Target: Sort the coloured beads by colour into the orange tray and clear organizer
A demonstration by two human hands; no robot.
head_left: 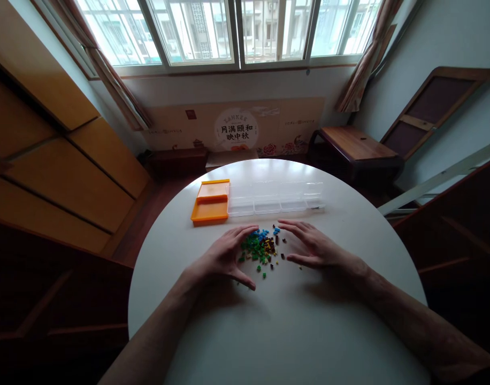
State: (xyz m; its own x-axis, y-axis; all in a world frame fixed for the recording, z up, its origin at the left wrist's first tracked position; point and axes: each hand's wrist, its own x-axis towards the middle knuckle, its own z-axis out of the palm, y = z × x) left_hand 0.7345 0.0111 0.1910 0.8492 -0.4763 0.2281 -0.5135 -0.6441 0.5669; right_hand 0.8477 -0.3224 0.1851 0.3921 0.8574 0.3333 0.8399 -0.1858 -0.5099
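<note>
Bricks (253, 246) in a loose heap

They lie on the table (293, 331) between left hand (224, 254) and right hand (315, 247), both open, fingers spread, gripping nothing. The curved hands seem placed to hem in the scatter. Beyond, the orange tray (208, 218) and clear box (267, 207) sit side by side, probably to stay within reach.

Daylight is admitted through a wide sliding window (200, 32), flanked by patterned curtains (114, 88). Below it, a beige printed panel (181, 120) bearing Chinese characters is set along the white wall (168, 85). The left side is lined with orange-brown wooden cabinets (64, 182). A low wooden stand (357, 141) is placed at right. Dark reddish flooring (165, 195) is seen. Glare is thrown on the round white table (277, 337).
</note>
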